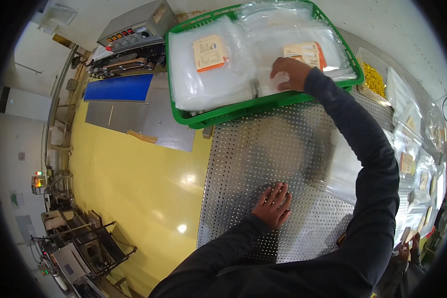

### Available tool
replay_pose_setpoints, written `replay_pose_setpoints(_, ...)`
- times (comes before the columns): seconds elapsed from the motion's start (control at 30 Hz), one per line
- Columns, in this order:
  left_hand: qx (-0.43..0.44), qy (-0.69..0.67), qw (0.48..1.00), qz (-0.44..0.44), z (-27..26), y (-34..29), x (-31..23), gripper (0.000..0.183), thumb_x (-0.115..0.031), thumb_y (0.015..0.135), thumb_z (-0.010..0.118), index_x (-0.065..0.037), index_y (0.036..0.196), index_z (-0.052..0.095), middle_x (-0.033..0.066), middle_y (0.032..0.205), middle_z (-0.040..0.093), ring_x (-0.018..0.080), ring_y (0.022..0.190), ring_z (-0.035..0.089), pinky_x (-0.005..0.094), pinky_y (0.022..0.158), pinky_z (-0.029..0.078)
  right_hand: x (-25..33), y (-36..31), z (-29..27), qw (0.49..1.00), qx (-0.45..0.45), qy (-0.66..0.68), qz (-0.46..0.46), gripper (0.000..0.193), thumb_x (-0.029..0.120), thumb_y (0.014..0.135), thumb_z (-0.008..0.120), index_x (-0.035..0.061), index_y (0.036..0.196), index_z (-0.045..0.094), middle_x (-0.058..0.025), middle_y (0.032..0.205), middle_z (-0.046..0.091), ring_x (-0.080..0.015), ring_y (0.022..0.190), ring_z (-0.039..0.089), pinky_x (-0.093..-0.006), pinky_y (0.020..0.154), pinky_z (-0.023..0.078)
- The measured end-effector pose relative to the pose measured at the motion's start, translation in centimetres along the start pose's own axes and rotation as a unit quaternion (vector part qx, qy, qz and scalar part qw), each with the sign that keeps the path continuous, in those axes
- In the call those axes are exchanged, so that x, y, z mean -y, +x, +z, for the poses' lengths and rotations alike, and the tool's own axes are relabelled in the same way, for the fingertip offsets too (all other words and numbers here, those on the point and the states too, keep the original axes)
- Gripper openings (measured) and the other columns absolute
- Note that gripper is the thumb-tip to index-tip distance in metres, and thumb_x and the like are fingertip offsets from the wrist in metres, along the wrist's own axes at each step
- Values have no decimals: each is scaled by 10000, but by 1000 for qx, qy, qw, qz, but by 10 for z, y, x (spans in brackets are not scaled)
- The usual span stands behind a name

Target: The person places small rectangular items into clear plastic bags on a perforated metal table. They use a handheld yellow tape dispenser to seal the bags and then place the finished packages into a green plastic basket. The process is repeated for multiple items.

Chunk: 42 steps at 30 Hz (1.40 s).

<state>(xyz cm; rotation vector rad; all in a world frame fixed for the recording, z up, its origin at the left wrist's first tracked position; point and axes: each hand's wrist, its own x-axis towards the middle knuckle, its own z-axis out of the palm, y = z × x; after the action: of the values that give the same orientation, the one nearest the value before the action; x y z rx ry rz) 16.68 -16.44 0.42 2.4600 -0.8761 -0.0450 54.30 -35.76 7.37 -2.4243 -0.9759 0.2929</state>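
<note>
A green plastic basket [203, 119] stands at the far end of the perforated metal table [248, 164]. Stacks of clear plastic bags fill it: a left stack [211, 87] and a right stack [268, 54], each with a cream-and-orange label on it. My right hand [293, 74] is over the front of the right stack, just below its label [308, 52]. Its fingers are bent, with a gap between thumb and fingers and nothing visible in them. Flat on the bare metal, nearer to me, lies my left hand [274, 206], fingers stretched out and holding nothing.
A grey control box [136, 30] with a belt machine stands left of the basket. Clear plastic sheets [345, 161] and labelled bags [407, 161] lie along the right side, near a tray of yellow pieces [373, 79]. Another person's hands [407, 248] show at lower right.
</note>
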Motion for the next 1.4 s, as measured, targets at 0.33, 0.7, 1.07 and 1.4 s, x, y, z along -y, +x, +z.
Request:
replay_pose_setpoints(0.33, 5, -4, 1000, 1, 1, -1, 0, 496, -363, 888, 622, -71, 1280, 540, 194, 1488, 389, 350, 1407, 336, 540, 1094, 328, 22, 34, -1, 981, 76, -154, 94, 928, 510, 621, 840, 47, 1317, 438, -183, 1543, 289, -325, 1427, 294, -504, 1158, 233)
replay_pose_setpoints(0.7, 14, -6, 1000, -4, 1, -2, 0, 500, -363, 885, 622, -72, 1283, 539, 193, 1501, 368, 346, 1409, 327, 538, 1099, 328, 25, 20, 8, 966, -133, -212, -58, 512, 247, 660, 789, 111, 1100, 566, -107, 1442, 399, -288, 1346, 383, -460, 1099, 321)
replay_pose_setpoints(1.07, 19, -10, 1000, -7, 3, -2, 1, 507, -351, 878, 627, -72, 1290, 532, 195, 1496, 371, 346, 1413, 317, 536, 1102, 319, 32, 12, 9, 950, -147, -274, 30, 333, 123, 664, 755, 129, 971, 626, -63, 1197, 509, -270, 1120, 527, -423, 916, 464)
replay_pose_setpoints(1.4, 18, -11, 1000, -6, 1, -2, 0, 518, -344, 882, 619, -65, 1305, 515, 196, 1506, 357, 350, 1425, 296, 535, 1111, 295, -1, 18, -74, 895, -297, -180, 281, 563, 553, 835, 605, 130, 1203, 665, -138, 1192, 655, -327, 1108, 605, -439, 968, 457)
